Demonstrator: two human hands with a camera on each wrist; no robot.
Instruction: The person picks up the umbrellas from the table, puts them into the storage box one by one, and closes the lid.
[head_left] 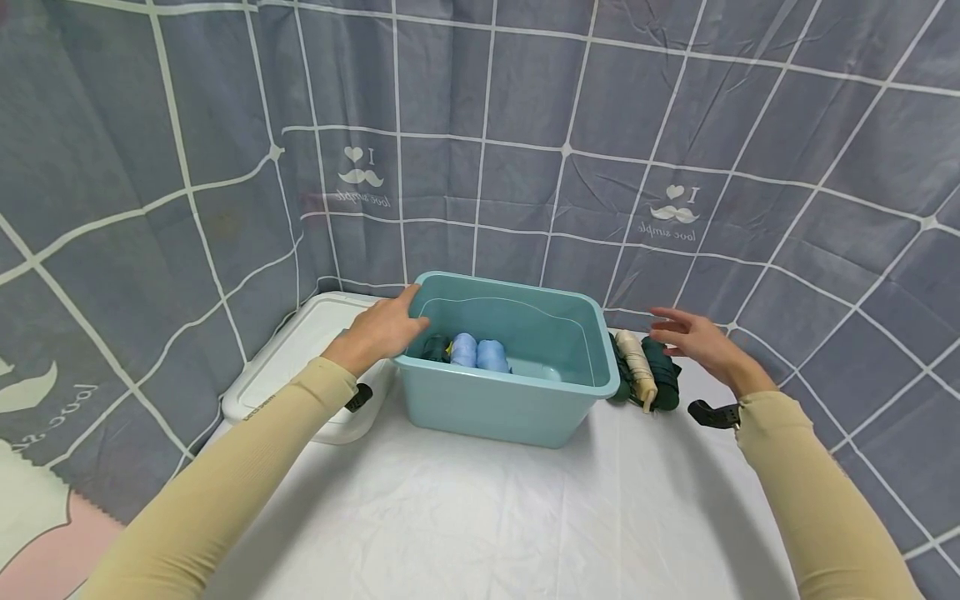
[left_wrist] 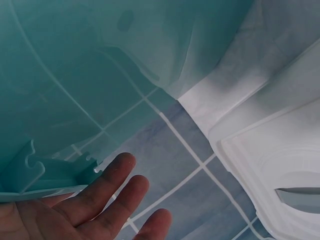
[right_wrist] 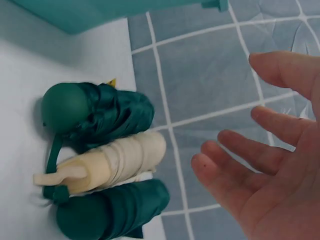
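A teal plastic bin stands on the white table. Inside it lie two light blue folded umbrellas and a dark green one. My left hand rests at the bin's left rim, its fingers loosely extended beside the outer wall in the left wrist view. Right of the bin, a cream folded umbrella lies between two dark green folded umbrellas. Near these my right hand hovers with spread fingers, holding nothing; in the right wrist view a gap shows between fingertips and umbrellas.
A white lid-like panel lies left of the bin, under my left forearm. Grey curtains with white grid lines hang behind and along both sides. White cloth covers the table.
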